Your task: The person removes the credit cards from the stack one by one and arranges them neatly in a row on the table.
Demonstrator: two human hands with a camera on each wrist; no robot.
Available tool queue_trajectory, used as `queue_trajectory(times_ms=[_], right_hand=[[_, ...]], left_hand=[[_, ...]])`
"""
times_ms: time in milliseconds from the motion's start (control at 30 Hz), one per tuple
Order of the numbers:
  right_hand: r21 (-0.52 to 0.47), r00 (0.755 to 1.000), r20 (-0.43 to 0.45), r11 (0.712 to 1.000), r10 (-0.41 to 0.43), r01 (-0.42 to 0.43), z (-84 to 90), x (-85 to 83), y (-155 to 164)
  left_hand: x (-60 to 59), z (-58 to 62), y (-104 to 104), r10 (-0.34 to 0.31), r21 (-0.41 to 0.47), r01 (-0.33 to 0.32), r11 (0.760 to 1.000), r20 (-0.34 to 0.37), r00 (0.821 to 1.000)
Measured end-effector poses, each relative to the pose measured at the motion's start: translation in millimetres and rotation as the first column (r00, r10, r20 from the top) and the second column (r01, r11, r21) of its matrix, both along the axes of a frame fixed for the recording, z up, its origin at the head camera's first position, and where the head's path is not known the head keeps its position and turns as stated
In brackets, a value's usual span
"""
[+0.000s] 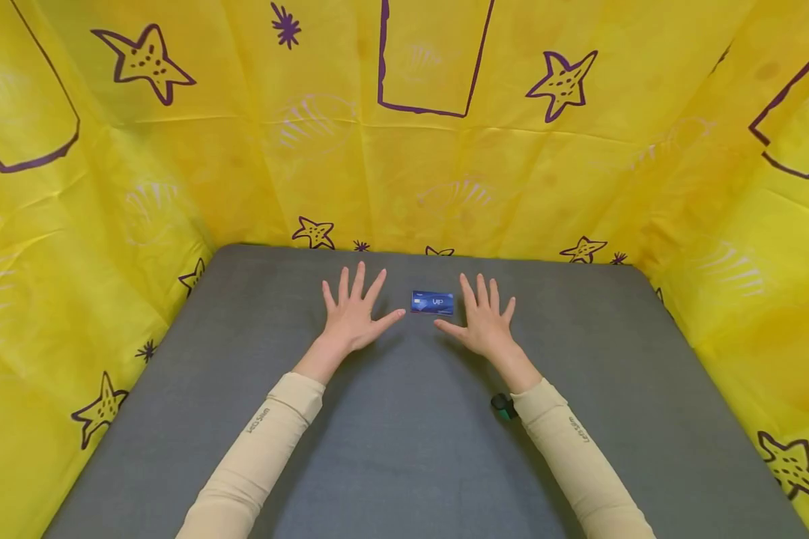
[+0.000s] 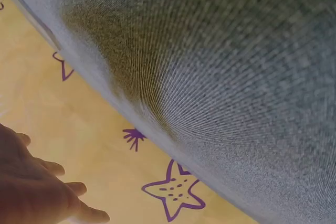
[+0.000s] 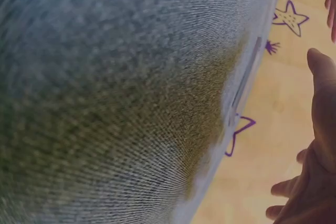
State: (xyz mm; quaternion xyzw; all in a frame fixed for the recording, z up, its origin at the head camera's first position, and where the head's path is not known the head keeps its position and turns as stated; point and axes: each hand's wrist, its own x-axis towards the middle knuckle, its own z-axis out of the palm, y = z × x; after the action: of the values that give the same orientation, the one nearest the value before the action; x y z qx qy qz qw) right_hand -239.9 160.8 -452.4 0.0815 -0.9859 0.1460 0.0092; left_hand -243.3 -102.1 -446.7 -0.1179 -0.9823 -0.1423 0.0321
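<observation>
Yellow starfish-printed fabric (image 1: 391, 172) backs a dark-grey tabletop (image 1: 404, 449) where a blue rectangular VIP card (image 1: 433, 302) — probably light, stiff plastic, slippery, best pinched at its short edges — lies flat between the left hand (image 1: 354, 316) and right hand (image 1: 485, 325), both empty with fingers spread apart.

"What sort of place do you have on your end?"

"From my feed, a curtained-off booth: yellow cloth (image 1: 391, 172) rises beyond the far edge and along both sides of a grey tabletop (image 1: 404, 464)."

"Inside a home, or an office?"

"I can't tell; the cloth hides whatever room lies behind it."

"How do you know it's cloth?"

"I see creases and soft folds running through its print of dark-outlined starfish (image 1: 562, 84) and pale fishbone-like shapes (image 1: 313, 123). Both my wrist views catch starfish past the tabletop's edge too."
</observation>
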Motion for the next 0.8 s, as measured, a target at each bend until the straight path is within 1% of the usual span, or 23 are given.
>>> queue_trajectory(times_ms=[167, 300, 467, 600, 700, 800], right_hand=[[-0.042, 1.000, 0.003, 0.999, 0.017, -0.017, -2.0, -0.7, 0.7], [-0.076, 0.999, -0.004, 0.996, 0.040, -0.040, -3.7, -2.6, 1.7], [-0.142, 0.998, 0.002, 0.988, 0.068, -0.067, -5.9, -5.3, 3.3], [-0.202, 0.997, 0.002, 0.976, 0.082, -0.080, -6.7, -7.3, 4.4], [-0.243, 0.996, -0.008, 0.966, 0.090, -0.090, -7.5, -8.1, 5.1], [-0.279, 0.995, -0.026, 0.955, 0.098, -0.102, -8.9, -8.7, 6.3]], left_hand=[[0.8, -1.4, 0.5, -0.004, 0.032, 0.004, 0.999, 0.016, 1.000], [0.6, -2.8, 1.1, -0.008, 0.063, 0.007, 0.998, 0.012, 1.000], [-0.5, -5.5, 2.4, -0.022, 0.126, 0.020, 0.992, 0.013, 1.000], [-1.8, -6.8, 3.5, -0.033, 0.204, 0.029, 0.979, 0.017, 0.999], [-2.6, -6.7, 4.2, -0.033, 0.267, 0.026, 0.963, 0.023, 0.999], [-3.1, -6.2, 4.8, -0.031, 0.309, 0.020, 0.951, 0.031, 0.999]])
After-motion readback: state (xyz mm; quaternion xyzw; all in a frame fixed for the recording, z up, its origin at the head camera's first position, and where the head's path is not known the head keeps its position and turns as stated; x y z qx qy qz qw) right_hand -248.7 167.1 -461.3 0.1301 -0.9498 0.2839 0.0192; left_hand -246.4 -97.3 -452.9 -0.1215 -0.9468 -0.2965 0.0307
